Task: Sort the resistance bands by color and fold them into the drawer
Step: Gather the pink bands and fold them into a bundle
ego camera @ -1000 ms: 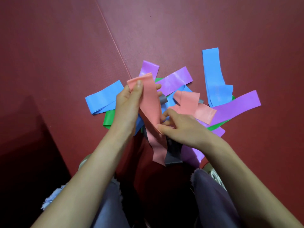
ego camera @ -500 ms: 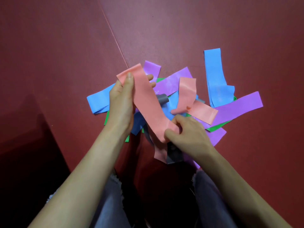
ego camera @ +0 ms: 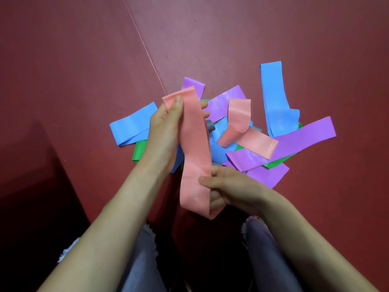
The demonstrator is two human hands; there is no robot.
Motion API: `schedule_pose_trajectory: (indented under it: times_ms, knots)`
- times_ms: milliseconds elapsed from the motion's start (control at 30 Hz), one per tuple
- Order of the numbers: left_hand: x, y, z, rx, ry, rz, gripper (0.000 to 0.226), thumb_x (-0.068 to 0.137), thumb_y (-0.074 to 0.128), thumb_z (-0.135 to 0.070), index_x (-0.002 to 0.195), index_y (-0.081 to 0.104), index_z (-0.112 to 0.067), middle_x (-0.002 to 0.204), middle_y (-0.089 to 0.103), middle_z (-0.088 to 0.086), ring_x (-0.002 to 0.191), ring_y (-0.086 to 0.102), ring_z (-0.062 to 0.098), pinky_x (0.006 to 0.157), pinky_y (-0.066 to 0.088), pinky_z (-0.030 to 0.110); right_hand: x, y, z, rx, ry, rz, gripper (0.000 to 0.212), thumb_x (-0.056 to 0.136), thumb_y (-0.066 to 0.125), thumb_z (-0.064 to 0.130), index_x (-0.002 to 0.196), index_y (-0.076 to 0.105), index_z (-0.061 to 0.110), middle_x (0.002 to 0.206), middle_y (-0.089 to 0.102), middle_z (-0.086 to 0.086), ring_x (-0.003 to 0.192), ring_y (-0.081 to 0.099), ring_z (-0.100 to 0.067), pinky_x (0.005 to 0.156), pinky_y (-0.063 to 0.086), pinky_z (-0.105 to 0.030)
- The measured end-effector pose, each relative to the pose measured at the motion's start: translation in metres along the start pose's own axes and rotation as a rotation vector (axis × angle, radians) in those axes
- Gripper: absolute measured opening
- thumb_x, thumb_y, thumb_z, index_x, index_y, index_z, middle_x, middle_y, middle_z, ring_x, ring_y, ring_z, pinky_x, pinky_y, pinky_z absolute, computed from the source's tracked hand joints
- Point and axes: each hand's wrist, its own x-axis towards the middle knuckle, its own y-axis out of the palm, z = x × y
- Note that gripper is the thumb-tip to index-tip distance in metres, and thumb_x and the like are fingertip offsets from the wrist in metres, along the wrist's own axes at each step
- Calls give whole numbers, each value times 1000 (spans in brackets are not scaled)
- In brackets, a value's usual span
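I hold a pink resistance band (ego camera: 194, 152) stretched lengthwise above the pile. My left hand (ego camera: 164, 133) pinches its far end, thumb on top. My right hand (ego camera: 229, 188) grips its near end, thumb across the band. Beneath lies a heap of bands: another pink band (ego camera: 252, 142) folded over itself, purple bands (ego camera: 294, 140) (ego camera: 223, 104), blue bands (ego camera: 275, 98) (ego camera: 132, 125), a green band (ego camera: 140, 151) mostly buried, and a grey band (ego camera: 211, 128) barely showing. No drawer is in view.
The bands lie on a dark red mat (ego camera: 273, 34) with a seam (ego camera: 145, 47) running diagonally from the top toward the pile. My knees in frayed denim (ego camera: 143, 260) are at the bottom. A dark shadowed area (ego camera: 31, 197) lies at the lower left.
The pink band came free of the pile and now hangs straight between both hands. My right hand slid down to its near end. The other pink band flopped over on the heap.
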Motion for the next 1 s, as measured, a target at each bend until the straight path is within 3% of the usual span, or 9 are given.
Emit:
schedule_pose_trajectory:
  times_ms: [100,300,367,467,633,700,800,900,1000]
  knots:
    - [-1,0,1,-2,-4,3,33,97,34,-19,81,62,-13,69,72,-7,62,68,8,53,52,21,-5,3,4,-1,25,89,18,97,33,10,89,48,16,38,55,8,37,54,-2,41,47,-17]
    - [0,-1,-1,-22,9,5,31,97,33,-18,84,61,-14,68,72,-7,60,68,8,52,51,21,-4,7,9,58,47,186,20,96,34,12,90,53,17,64,69,4,55,66,-8,52,56,-23]
    - [1,-1,-1,-22,3,10,31,97,33,-18,84,61,-13,68,72,-7,61,68,8,52,52,21,4,4,2,6,1,32,18,95,39,11,88,54,18,71,65,-2,62,64,-14,62,56,-28]
    - [1,0,2,-20,-14,3,29,97,34,-18,88,60,-10,68,73,-6,62,68,8,54,53,22,14,-13,-11,-389,-140,-383,14,87,49,7,81,50,20,69,56,1,74,54,-22,80,50,-42]
    - [1,1,8,-11,-26,2,28,97,34,-16,99,59,-4,67,73,-5,63,68,9,57,53,20,8,-40,22,-150,-424,-906,19,87,47,3,75,52,16,66,54,-7,45,51,-4,52,47,-18]
    - [1,1,9,-12,-36,2,29,96,34,-15,104,58,-1,67,72,-6,63,68,9,57,53,20,15,-65,33,-273,-488,-1098,8,86,51,11,91,58,11,74,52,-2,61,51,-6,61,43,-21]
    - [1,2,11,-7,-48,-6,29,96,35,-16,104,59,-1,67,73,-5,63,69,10,59,54,21,36,-97,45,-354,-378,-1139,16,85,55,22,95,57,9,87,52,-5,83,48,-17,77,40,-29]
    - [2,2,14,24,-55,-17,27,96,35,-16,96,61,-7,68,73,-5,64,69,11,64,57,24,55,-114,53,-389,-219,-1093,29,82,59,25,58,44,17,64,47,-4,76,46,-21,66,39,-32]
    - [1,2,16,66,-65,-6,28,96,35,-18,95,62,-10,73,73,-5,69,69,15,71,56,30,58,-115,55,-300,-236,-1114,30,77,63,19,55,44,23,59,47,5,70,50,-19,69,43,-34]
